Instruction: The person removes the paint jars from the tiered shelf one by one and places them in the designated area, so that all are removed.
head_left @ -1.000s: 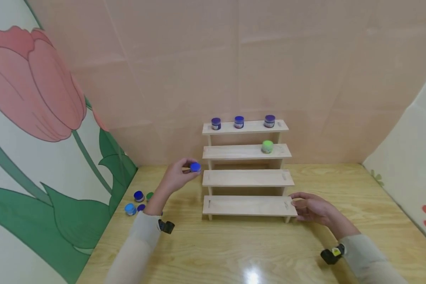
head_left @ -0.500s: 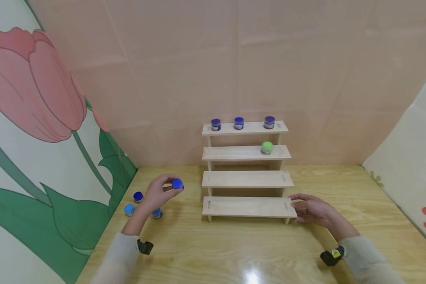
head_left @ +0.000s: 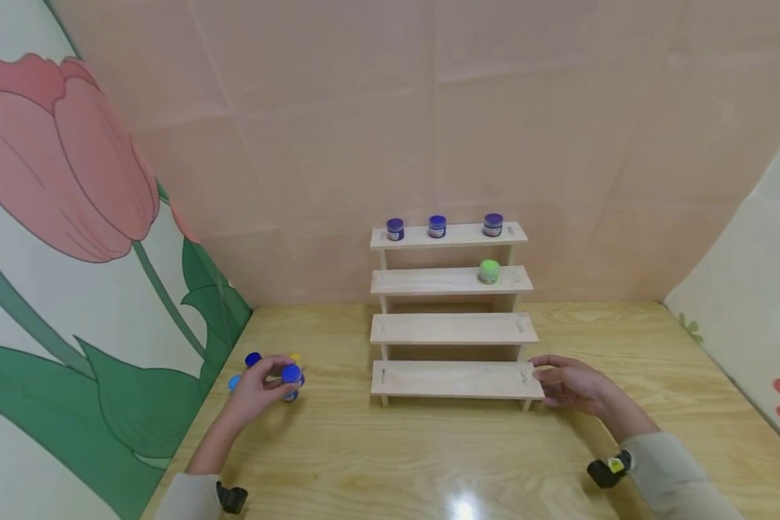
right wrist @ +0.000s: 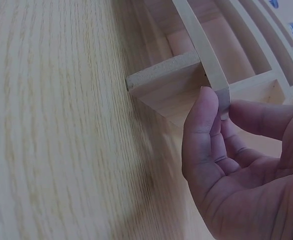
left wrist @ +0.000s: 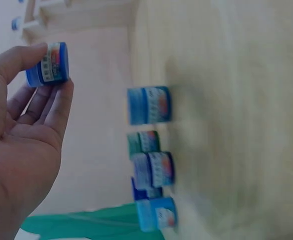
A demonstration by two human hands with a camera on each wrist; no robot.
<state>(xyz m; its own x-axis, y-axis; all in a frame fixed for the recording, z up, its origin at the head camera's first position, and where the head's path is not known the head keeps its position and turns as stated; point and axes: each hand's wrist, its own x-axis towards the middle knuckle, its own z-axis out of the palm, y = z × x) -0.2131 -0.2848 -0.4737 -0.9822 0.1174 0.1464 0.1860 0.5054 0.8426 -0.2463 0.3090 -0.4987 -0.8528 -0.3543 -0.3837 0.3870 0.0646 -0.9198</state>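
Note:
The left hand [head_left: 260, 388] pinches a blue-lidded jar [head_left: 291, 373] between thumb and fingers, above the jars at the table's left. In the left wrist view that jar [left wrist: 48, 65] is held on its side, off the table. The right hand [head_left: 575, 386] grips the right end of the lowest step of a four-step wooden rack [head_left: 455, 379]; the right wrist view shows thumb and fingers of this hand [right wrist: 251, 165] on both faces of the board's end [right wrist: 221, 100]. Three dark blue or purple-lidded jars [head_left: 437, 226] stand on the top step, a green jar [head_left: 489, 271] on the second.
Several jars stand on the table at the left, among them a dark blue one [head_left: 253, 360], a light blue one [head_left: 234, 382] and a yellow one [head_left: 295, 357], partly behind the left hand. A pink backdrop [head_left: 325, 159] rises behind the rack.
The left hand has moved left and toward the front, away from the rack, with the blue-lidded jar still in its grip. The right hand has kept its place on the rack.

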